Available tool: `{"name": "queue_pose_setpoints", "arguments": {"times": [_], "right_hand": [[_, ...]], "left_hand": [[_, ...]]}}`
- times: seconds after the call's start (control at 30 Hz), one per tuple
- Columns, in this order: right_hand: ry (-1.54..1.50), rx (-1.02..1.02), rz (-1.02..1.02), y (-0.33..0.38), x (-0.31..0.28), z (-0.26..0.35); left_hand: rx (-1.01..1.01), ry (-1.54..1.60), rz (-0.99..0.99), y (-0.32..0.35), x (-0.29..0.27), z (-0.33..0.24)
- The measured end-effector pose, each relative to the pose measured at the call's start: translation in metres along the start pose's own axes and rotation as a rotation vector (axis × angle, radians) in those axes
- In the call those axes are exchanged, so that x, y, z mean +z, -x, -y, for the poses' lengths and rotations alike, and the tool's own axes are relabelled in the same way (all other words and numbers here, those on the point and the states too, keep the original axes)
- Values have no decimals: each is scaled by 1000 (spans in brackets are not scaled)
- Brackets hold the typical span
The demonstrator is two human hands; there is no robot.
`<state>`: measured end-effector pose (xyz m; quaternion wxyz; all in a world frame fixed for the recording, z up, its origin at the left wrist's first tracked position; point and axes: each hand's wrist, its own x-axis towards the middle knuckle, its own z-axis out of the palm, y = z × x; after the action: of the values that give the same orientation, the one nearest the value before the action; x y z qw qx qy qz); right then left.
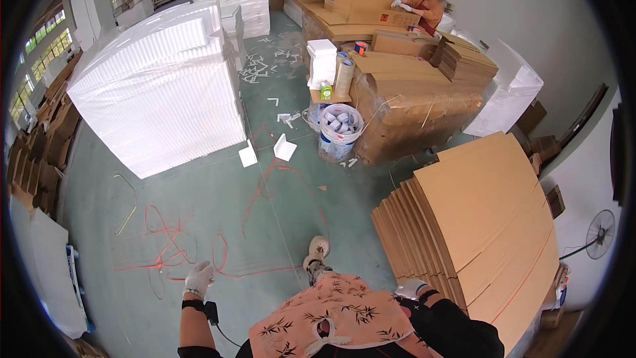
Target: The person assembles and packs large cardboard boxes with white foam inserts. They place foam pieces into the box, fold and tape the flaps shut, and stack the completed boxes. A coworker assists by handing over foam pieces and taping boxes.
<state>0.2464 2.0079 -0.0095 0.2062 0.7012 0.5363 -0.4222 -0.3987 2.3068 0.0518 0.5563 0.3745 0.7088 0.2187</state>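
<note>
My left hand (199, 279), in a white glove, hangs over the floor at the lower left. Its fingers are loosely curled, and I see nothing in them. A red strap (262, 272) lies along the floor and passes behind this hand in the view. At the lower right, my right hand (411, 288), also gloved, is beside the near edge of a tall stack of flat brown cardboard sheets (490, 205). Its fingers are mostly hidden, and I cannot tell whether it touches the stack.
More red straps (169, 242) tangle on the green floor. White foam pieces (285, 148) lie ahead, near a large wrapped foam stack (165, 93). A bucket of tape rolls (341, 122) stands by a cardboard-covered bench (411, 109). Behind it, another person (427, 10) handles cardboard. A fan (600, 233) stands right.
</note>
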Motion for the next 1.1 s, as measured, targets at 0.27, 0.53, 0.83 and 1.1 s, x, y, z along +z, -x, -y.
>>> {"name": "queue_pose_setpoints", "arguments": {"times": [0.27, 0.53, 0.83, 1.1], "right_hand": [[62, -76, 20, -214, -225, 71], [101, -457, -369, -364, -552, 250], [-11, -365, -233, -568, -644, 345], [-13, -365, -67, -805, -625, 380]], "left_hand": [[-122, -111, 175, -144, 60, -143], [155, -525, 351, -312, 2, -96], [-290, -979, 313, -490, 42, -309], [-132, -1384, 388, -743, 182, -384]]}}
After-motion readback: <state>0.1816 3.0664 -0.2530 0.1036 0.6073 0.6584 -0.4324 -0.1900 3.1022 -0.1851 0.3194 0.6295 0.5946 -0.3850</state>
